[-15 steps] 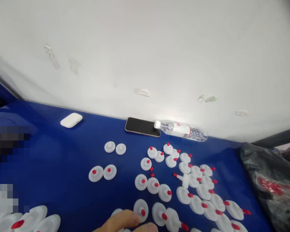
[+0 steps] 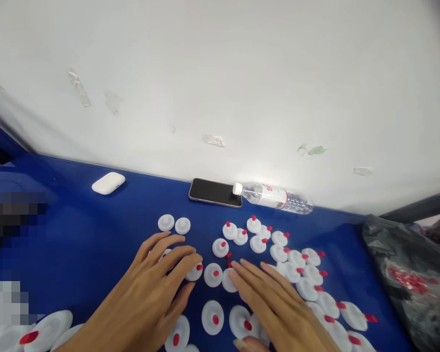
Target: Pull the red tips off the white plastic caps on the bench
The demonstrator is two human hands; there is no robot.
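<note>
My left hand (image 2: pixel 150 283) reaches in from the lower left. Its index finger and thumb are at the left edge of a white plastic disc with a red tip (image 2: pixel 195 272); the other fingers are spread, partly covering another red-tipped disc (image 2: pixel 165 253). My right hand (image 2: pixel 275 303) is palm down with fingers stretched over the red-tipped discs at the right, apparently holding nothing. One fingertip is by a disc (image 2: pixel 229 280). Between the hands lie further discs (image 2: pixel 213 275), and one (image 2: pixel 177 333) shows below my left hand.
Two plain discs (image 2: pixel 166 223) lie farther back on the blue table (image 2: pixel 73 234). Along the white wall (image 2: pixel 212 73) are a white case (image 2: pixel 109 183), a phone (image 2: pixel 215 192) and a lying water bottle (image 2: pixel 273 196). A black bag (image 2: pixel 399 264) with red pieces is at right.
My left hand has moved up from the bottom edge, and a red-tipped disc now shows at its fingers. My right hand has come into view over the discs.
</note>
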